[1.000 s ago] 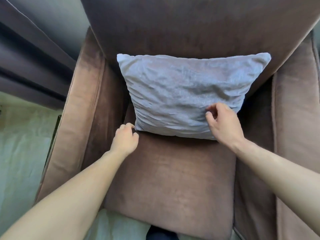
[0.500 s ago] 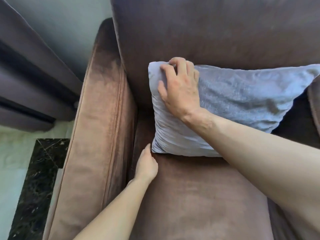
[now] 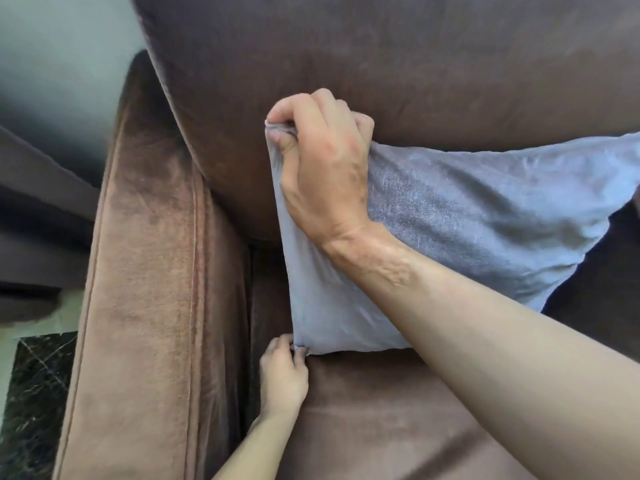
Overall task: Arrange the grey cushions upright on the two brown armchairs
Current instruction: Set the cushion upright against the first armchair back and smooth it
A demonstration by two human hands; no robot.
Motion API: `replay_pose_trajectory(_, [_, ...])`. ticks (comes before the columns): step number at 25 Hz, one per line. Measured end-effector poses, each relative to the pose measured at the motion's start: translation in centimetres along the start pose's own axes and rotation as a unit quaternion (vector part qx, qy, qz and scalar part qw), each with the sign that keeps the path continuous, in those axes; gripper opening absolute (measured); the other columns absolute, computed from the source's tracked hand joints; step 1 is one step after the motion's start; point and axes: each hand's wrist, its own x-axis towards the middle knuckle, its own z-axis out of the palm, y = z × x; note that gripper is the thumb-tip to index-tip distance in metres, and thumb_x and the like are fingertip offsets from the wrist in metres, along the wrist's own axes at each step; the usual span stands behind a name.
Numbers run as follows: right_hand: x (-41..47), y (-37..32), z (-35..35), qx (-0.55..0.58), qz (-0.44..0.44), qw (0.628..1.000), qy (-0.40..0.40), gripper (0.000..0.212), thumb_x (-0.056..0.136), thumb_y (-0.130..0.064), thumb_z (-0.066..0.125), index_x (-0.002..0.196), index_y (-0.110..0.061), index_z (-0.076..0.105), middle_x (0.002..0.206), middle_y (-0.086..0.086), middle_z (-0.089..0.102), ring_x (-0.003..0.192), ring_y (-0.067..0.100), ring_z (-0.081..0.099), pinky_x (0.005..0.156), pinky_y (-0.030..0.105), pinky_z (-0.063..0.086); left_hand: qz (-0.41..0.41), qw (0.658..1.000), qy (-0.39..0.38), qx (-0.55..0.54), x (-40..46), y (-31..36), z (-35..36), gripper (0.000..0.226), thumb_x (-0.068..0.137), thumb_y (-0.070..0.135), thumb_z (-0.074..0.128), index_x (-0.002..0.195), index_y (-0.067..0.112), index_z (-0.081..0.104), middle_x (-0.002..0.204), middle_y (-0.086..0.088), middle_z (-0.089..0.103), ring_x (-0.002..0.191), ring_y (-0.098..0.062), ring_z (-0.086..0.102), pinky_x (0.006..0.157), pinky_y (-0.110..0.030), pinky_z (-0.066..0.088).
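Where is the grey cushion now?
In the head view the grey cushion stands on the armchair seat against the backrest, right of the armrest, its left corners pinched by both hands.

You are in a home, in what looks like a sitting room. What tells you so is the furniture: a big brown armchair (image 3: 363, 410) covered in soft, velvety cloth, with a broad padded armrest (image 3: 138, 306), a tall padded back and a deep seat. A grey cushion (image 3: 485, 220) of the loose, decorative kind stands on the seat against the back. To your left, past the armrest, dark folds hang down that look like a heavy curtain (image 3: 41, 202), with a plain pale wall (image 3: 62, 46) above them. Low in the corner you can see a patch of black stone with pale veins (image 3: 31, 410), like marble, beside a paler strip of floor.
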Motion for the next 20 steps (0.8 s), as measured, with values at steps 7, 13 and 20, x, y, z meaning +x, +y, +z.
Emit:
replay_pose_trajectory(7, [0.5,0.2,-0.7,0.001,-0.001,0.999,-0.035,0.013,0.096,-0.022,0.059,0.098,-0.022,0.072,0.092,-0.003,0.065,0.089,0.020,0.059,0.090,0.037,0.038,-0.026,0.994,0.003,0.105,-1.0,1.1,0.3,0.003,0.094,0.008,0.062,0.093,0.005,0.063,0.101,-0.013,0.066,0.091,-0.038,0.064,0.076,-0.043,0.053])
replay_pose_trajectory(13, [-3.0,5.7,-7.6,0.007,-0.038,0.999,-0.014,0.019,0.092,-0.022,0.061,0.107,-0.017,0.071,0.107,0.005,0.064,0.103,0.027,0.058,0.097,0.043,0.039,0.040,0.994,0.089,0.053,-3.1,6.4,-3.4,0.017,0.083,0.001,0.058,0.099,0.007,0.059,0.093,-0.009,0.063,0.090,-0.036,0.064,0.080,-0.047,0.052])
replay_pose_trajectory(20, [-16.1,26.4,-17.9,-0.005,0.405,0.904,0.133,0.037,0.080,0.010,0.042,0.111,-0.002,0.057,0.115,0.020,0.052,0.106,0.037,0.053,0.096,0.047,0.044,0.617,0.768,0.155,0.081,-6.7,29.2,1.0,0.021,0.086,0.004,0.060,0.107,0.004,0.064,0.092,-0.016,0.068,0.085,-0.034,0.062,0.074,-0.045,0.049])
